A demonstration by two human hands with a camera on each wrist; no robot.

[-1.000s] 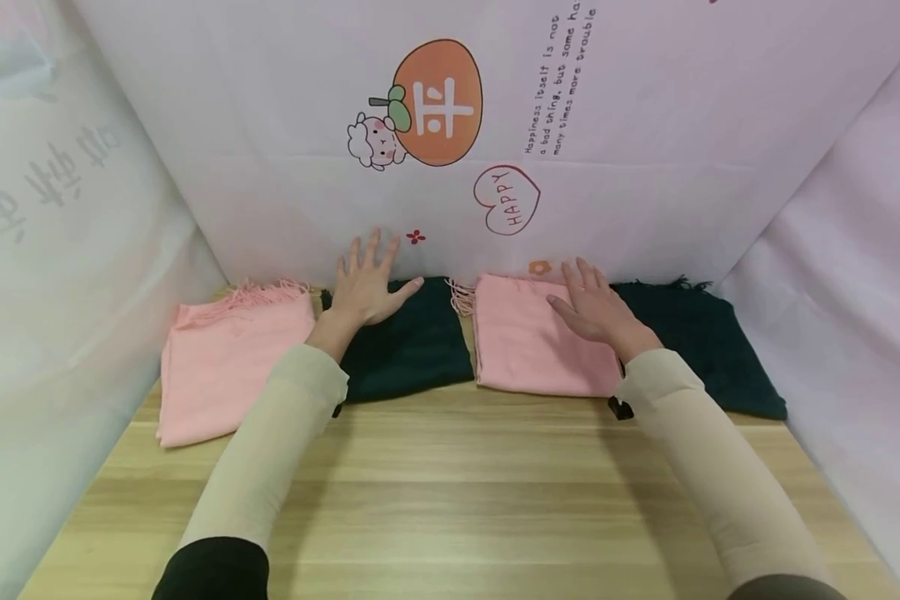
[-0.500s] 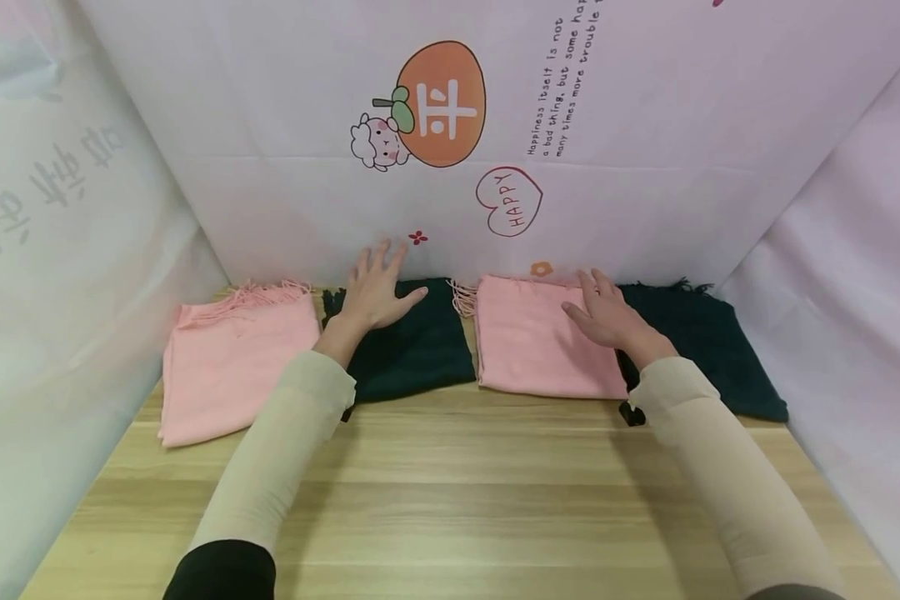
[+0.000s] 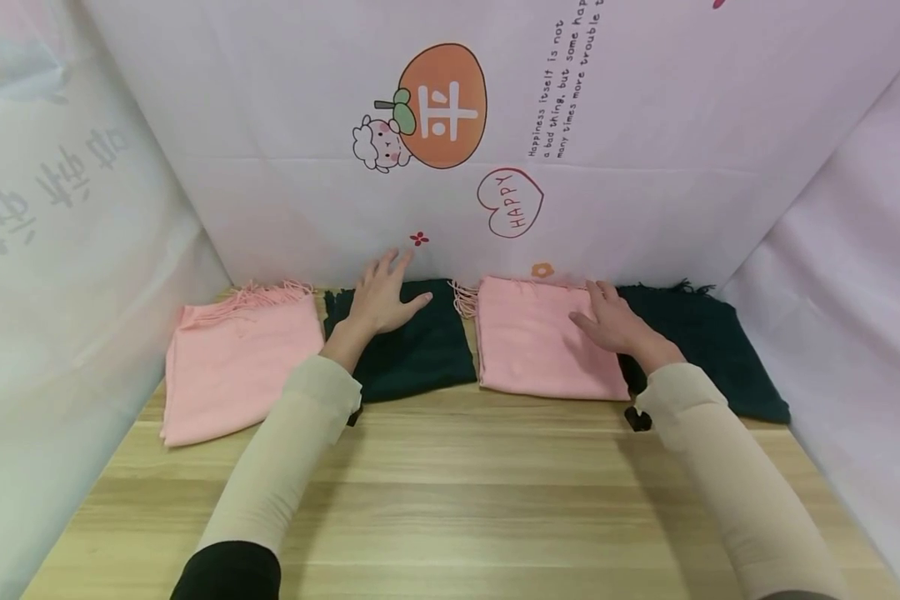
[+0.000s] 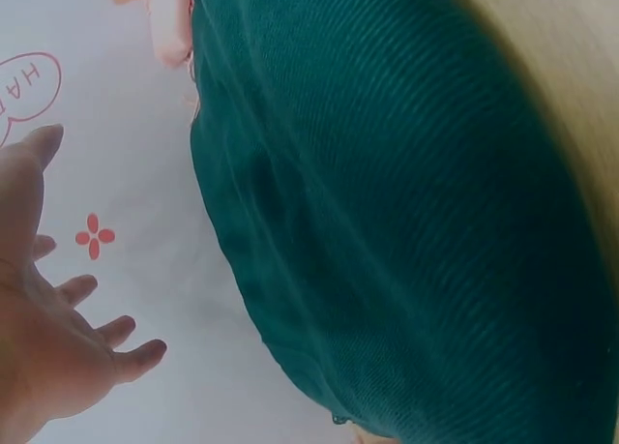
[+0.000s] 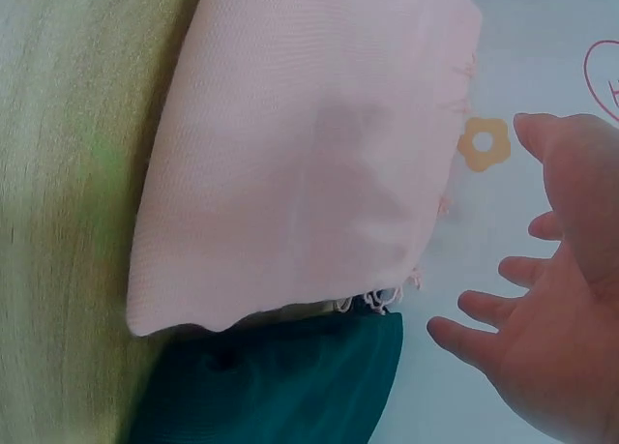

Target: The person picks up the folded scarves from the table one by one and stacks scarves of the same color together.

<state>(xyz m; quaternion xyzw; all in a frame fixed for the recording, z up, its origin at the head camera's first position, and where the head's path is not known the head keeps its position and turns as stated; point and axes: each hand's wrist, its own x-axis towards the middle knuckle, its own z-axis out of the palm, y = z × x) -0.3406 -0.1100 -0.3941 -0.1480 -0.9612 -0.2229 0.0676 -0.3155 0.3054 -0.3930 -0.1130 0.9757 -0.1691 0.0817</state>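
Note:
Two pink and two dark green folded scarves with fringes lie in a row along the back of the table. Over the left dark green scarf (image 3: pixel 420 354) hovers my left hand (image 3: pixel 384 302), fingers spread and holding nothing. My right hand (image 3: pixel 617 321) is above the right edge of the inner pink scarf (image 3: pixel 536 342), thumb apart from the fingers, also holding nothing. The outer pink scarf (image 3: pixel 232 367) lies left of my left hand; the outer dark green scarf (image 3: pixel 708 350) is right of my right hand. Both wrist views show a gap between hand and cloth.
A white printed cloth wall (image 3: pixel 285 208) stands right behind the scarves, and white cloth sides (image 3: pixel 60 275) close in left and right. Wooden tabletop (image 3: pixel 487 483) stretches in front of the row.
Both hands have drawn back slightly toward the person and a little to the right, fingers less stretched. The scarves have stayed where they were.

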